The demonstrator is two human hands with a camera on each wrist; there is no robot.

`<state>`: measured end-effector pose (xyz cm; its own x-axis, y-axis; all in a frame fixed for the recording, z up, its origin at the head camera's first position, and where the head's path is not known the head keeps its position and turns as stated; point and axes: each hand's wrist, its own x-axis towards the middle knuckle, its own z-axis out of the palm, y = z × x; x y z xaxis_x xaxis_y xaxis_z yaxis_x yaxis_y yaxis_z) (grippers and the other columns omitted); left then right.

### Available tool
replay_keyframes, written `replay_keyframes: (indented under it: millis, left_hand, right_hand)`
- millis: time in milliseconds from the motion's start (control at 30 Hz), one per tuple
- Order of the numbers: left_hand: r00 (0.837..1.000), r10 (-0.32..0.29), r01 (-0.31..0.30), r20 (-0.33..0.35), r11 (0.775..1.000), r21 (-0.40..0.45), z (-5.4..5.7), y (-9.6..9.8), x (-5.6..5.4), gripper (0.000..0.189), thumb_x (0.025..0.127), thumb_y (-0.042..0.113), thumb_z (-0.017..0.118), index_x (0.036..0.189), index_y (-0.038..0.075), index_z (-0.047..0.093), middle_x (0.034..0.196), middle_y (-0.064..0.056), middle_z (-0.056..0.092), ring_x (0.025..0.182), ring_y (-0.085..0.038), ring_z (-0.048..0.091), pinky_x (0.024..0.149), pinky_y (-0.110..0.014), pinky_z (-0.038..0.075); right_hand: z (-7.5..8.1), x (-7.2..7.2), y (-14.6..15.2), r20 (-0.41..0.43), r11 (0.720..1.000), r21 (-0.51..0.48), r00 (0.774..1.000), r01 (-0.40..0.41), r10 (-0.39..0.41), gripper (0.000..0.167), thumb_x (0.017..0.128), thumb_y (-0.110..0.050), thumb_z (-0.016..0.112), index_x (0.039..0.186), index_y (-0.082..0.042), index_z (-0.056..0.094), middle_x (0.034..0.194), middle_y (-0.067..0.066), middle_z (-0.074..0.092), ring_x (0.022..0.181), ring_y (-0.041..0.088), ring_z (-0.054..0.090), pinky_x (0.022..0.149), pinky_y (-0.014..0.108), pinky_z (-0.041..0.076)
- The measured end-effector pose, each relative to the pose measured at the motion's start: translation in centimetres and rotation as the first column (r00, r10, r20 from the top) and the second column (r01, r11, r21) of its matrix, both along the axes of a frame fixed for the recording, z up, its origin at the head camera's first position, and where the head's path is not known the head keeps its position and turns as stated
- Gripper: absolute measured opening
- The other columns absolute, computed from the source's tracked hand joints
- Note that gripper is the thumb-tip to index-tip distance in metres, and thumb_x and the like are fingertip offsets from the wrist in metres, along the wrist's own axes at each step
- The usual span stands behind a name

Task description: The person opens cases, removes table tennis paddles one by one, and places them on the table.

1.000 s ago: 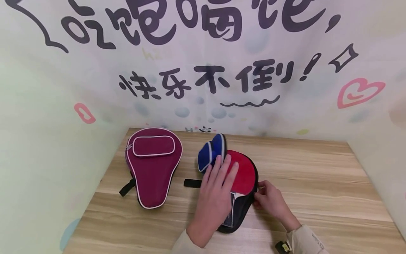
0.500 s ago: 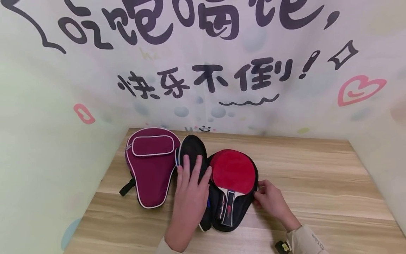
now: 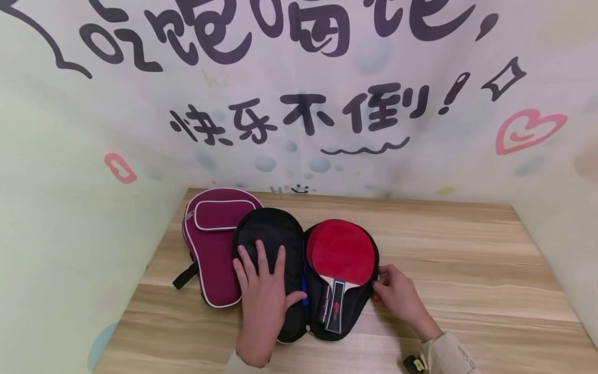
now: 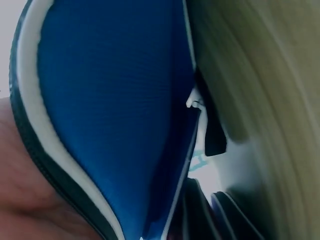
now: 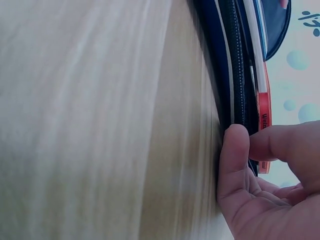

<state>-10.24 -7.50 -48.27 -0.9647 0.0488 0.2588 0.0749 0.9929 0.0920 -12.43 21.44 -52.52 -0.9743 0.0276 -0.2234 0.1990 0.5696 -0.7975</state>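
A table tennis racket case (image 3: 359, 306) lies unzipped, its black-lined lid (image 3: 275, 226) folded over to the left. In its right half rests a red racket (image 3: 343, 252), overlapping a second red racket mostly hidden underneath. My left hand (image 3: 261, 298) lies with fingers spread flat on the lining of the lid. The left wrist view shows the lid's blue outer face (image 4: 110, 100) with white piping, the hand at its edge. My right hand (image 3: 399, 293) pinches the case's right edge between thumb and finger; the right wrist view shows the zipper edge (image 5: 235, 75) there.
A maroon racket case (image 3: 207, 259) with white piping and a front pocket lies at the left, partly covered by the lid. Its black strap (image 3: 186, 275) sticks out. A printed wall (image 3: 299, 171) stands behind the wooden table (image 3: 444, 249).
The lid has swung from over the rackets to the left and down, exposing the rackets and overlapping the maroon case. My left hand moved left with it; my right hand stayed at the edge.
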Motion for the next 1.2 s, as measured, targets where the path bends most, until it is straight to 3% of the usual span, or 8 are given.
replay_keyframes:
  millis: [200, 467, 667, 767, 967, 1200]
  left_hand:
    - [1.0, 0.021, -0.021, -0.005, 0.999, -0.046, -1.3, -0.7, 0.2, 0.109, 0.056, 0.071, 0.085, 0.149, 0.023, 0.054, 0.163, -0.026, 0.033, 0.152, -0.059, 0.018, 0.12, -0.069, 0.022]
    - [0.997, 0.039, -0.036, 0.063, 0.999, -0.035, -2.0, -1.0, 0.2, 0.107, 0.06, 0.071, 0.085, 0.15, 0.023, 0.053, 0.165, -0.026, 0.03, 0.153, -0.06, 0.013, 0.12, -0.072, 0.019]
    - [0.994, 0.055, -0.052, 0.094, 0.998, -0.032, -2.0, -0.9, 0.1, 0.108, 0.061, 0.07, 0.085, 0.151, 0.022, 0.052, 0.165, -0.026, 0.028, 0.153, -0.06, 0.011, 0.12, -0.073, 0.018]
    - [0.994, 0.05, -0.047, 0.094, 0.998, -0.035, -1.9, -0.9, 0.0, 0.108, 0.061, 0.07, 0.085, 0.152, 0.022, 0.051, 0.166, -0.026, 0.027, 0.153, -0.06, 0.01, 0.12, -0.074, 0.018]
    - [0.993, 0.049, -0.046, 0.106, 0.999, -0.026, -1.9, -0.8, 0.0, 0.108, 0.062, 0.069, 0.085, 0.152, 0.022, 0.05, 0.166, -0.026, 0.026, 0.153, -0.06, 0.009, 0.119, -0.074, 0.017]
    - [0.992, 0.04, -0.04, 0.122, 0.999, -0.002, -1.9, -0.8, -0.1, 0.107, 0.063, 0.067, 0.086, 0.152, 0.021, 0.05, 0.167, -0.026, 0.025, 0.153, -0.06, 0.007, 0.119, -0.075, 0.015]
  right_hand:
    - [-0.1, 0.0, 0.0, -0.006, 1.0, 0.006, 1.0, -0.004, 0.004, 0.036, 0.092, -0.001, 0.063, 0.126, 0.007, 0.056, 0.076, 0.009, 0.07, 0.056, 0.013, 0.064, 0.052, 0.023, 0.053]
    - [-0.2, 0.4, -0.6, -0.014, 0.999, 0.028, 1.0, 0.023, -0.023, 0.041, 0.095, -0.005, 0.063, 0.133, 0.007, 0.054, 0.08, 0.008, 0.071, 0.059, 0.01, 0.062, 0.053, 0.022, 0.051]
    - [0.3, 1.7, -2.4, -0.119, 0.994, 0.101, 0.992, 0.043, -0.03, 0.056, 0.094, -0.007, 0.068, 0.139, 0.012, 0.042, 0.081, 0.007, 0.065, 0.062, 0.005, 0.053, 0.058, 0.02, 0.045]
    - [0.7, 2.5, -3.6, -0.158, 0.994, 0.1, 0.987, 0.054, -0.037, 0.052, 0.093, -0.01, 0.072, 0.133, 0.009, 0.045, 0.078, 0.005, 0.058, 0.061, 0.004, 0.048, 0.058, 0.02, 0.044]
    - [1.5, 4.1, -5.8, -0.131, 0.995, 0.097, 0.991, 0.006, 0.007, 0.032, 0.094, -0.021, 0.074, 0.112, -0.002, 0.055, 0.076, 0.001, 0.053, 0.064, 0.005, 0.045, 0.058, 0.02, 0.042]
    - [1.6, 5.1, -7.3, -0.11, 0.989, 0.146, 0.993, -0.031, 0.047, 0.038, 0.093, -0.036, 0.074, 0.108, -0.005, 0.059, 0.08, 0.0, 0.052, 0.069, 0.007, 0.045, 0.062, 0.021, 0.041]
